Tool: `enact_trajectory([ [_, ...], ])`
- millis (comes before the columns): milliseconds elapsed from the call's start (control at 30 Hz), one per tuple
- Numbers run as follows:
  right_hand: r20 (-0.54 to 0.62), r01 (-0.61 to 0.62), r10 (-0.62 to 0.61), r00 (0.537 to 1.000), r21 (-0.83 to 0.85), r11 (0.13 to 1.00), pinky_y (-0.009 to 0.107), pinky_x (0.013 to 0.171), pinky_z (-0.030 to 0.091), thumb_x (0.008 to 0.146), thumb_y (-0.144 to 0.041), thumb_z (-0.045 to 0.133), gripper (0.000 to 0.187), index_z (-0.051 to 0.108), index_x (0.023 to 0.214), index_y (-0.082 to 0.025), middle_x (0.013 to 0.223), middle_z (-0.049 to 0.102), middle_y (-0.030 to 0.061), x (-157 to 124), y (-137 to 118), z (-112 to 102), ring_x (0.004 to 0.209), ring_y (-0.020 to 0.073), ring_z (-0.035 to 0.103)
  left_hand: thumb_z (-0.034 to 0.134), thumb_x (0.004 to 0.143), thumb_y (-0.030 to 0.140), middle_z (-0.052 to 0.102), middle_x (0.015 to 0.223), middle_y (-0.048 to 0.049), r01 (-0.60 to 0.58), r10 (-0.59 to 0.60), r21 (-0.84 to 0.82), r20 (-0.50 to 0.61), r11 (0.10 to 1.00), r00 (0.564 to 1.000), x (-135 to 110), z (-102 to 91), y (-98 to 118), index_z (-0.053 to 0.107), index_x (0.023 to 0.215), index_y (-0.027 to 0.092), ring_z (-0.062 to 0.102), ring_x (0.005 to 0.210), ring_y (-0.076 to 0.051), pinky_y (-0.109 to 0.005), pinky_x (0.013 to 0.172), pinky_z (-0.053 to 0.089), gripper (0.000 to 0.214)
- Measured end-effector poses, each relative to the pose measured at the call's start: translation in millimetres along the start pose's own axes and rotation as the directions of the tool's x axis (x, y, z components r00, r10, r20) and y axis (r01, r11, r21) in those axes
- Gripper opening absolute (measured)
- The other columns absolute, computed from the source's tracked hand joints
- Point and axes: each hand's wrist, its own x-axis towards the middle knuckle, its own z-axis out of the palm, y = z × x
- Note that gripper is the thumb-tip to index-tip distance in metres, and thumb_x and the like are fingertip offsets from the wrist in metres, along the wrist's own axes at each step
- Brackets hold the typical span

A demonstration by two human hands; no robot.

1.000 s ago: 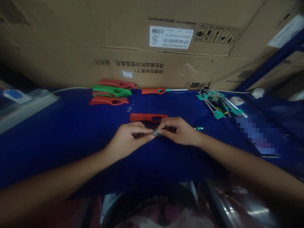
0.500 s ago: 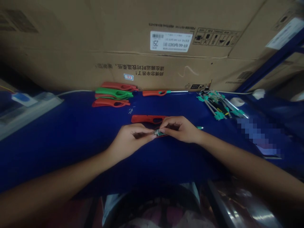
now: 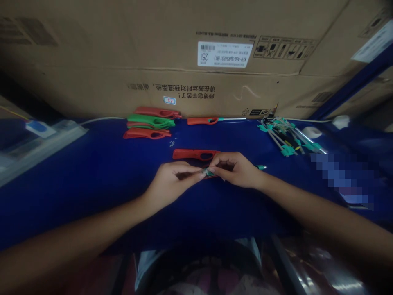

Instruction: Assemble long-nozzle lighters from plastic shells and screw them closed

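The single head-worn camera looks forward and down from just above the person's body, close over the blue-covered desk [image 3: 76,172]. The left hand [image 3: 173,182] and right hand [image 3: 235,170] sit just below frame centre, forearms [image 3: 67,227] enter from the lower corners, and a cardboard carton [image 3: 153,49] fills the upper frame.

Your left hand [image 3: 173,182] and right hand [image 3: 236,170] cover most of the small green piece [image 3: 209,172] they pinch, so its shape is hard to make out. A pixelated patch [image 3: 340,178] blurs the right of the tabletop [image 3: 92,172]. The tiny bits [image 3: 172,143] further away are too small to name, probably metal pins. Your left forearm [image 3: 61,233] and right forearm [image 3: 331,221] run off the picture's edges.
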Motion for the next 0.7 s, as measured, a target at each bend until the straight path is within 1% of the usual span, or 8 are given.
enact_trajectory([
  [100, -0.002, -0.006, 0.006, 1.000, -0.017, 1.000, 0.021, 0.051, 0.041, 0.089, -0.035, 0.069, 0.023, 0.067, 0.086, -0.012, 0.068, 0.064, 0.0008, 0.2, 0.1, 0.7, 0.055, 0.0077, 0.053, 0.077, 0.084, 0.028, 0.080, 0.094, -0.0046, 0.001, -0.001, -0.002, -0.002, 1.000, 1.000, 0.3, 0.1, -0.8, 0.081, 0.099, 0.022, 0.075, 0.081, -0.018, -0.027, 0.076, 0.060, 0.017],
  [233, 0.003, -0.041, 0.041, 0.999, -0.003, 0.999, 0.021, 0.050, 0.040, 0.090, -0.038, 0.068, 0.025, 0.067, 0.087, -0.013, 0.063, 0.060, -0.0017, 0.5, -0.2, -1.1, 0.051, 0.0074, 0.050, 0.077, 0.084, 0.027, 0.080, 0.095, -0.0038, 0.008, -0.008, -0.022, -0.007, 1.000, 1.000, 1.3, 0.7, 2.3, 0.082, 0.098, 0.022, 0.075, 0.082, -0.018, -0.026, 0.076, 0.060, 0.016],
  [367, -0.004, -0.068, 0.069, 0.998, 0.026, 0.997, 0.021, 0.050, 0.041, 0.088, -0.043, 0.069, 0.030, 0.068, 0.087, -0.013, 0.067, 0.062, -0.0003, 1.6, -0.3, -3.0, 0.052, 0.0071, 0.051, 0.079, 0.082, 0.025, 0.081, 0.096, -0.0036, 0.002, -0.004, -0.041, -0.040, 0.999, 0.999, 1.6, 0.5, 5.0, 0.082, 0.097, 0.021, 0.076, 0.086, -0.019, -0.026, 0.079, 0.061, 0.015],
  [533, -0.029, -0.074, 0.075, 0.997, 0.041, 0.996, 0.021, 0.048, 0.038, 0.088, -0.044, 0.070, 0.031, 0.069, 0.087, -0.012, 0.064, 0.060, -0.0013, 3.1, 0.9, -2.1, 0.050, 0.0063, 0.048, 0.078, 0.083, 0.024, 0.080, 0.098, -0.0027, 0.003, -0.004, -0.023, -0.041, 1.000, 0.999, 2.0, 0.5, 3.2, 0.081, 0.099, 0.023, 0.076, 0.088, -0.018, -0.026, 0.081, 0.061, 0.016],
  [700, -0.038, -0.059, 0.060, 0.997, 0.029, 0.998, 0.022, 0.048, 0.038, 0.088, -0.040, 0.069, 0.027, 0.069, 0.087, -0.013, 0.063, 0.060, -0.0015, 3.2, 1.8, 0.1, 0.050, 0.0067, 0.048, 0.077, 0.083, 0.023, 0.081, 0.096, -0.0031, -0.022, 0.021, -0.021, -0.047, 1.000, 0.999, 3.8, 2.5, 4.4, 0.082, 0.097, 0.023, 0.076, 0.086, -0.018, -0.027, 0.079, 0.061, 0.015],
])
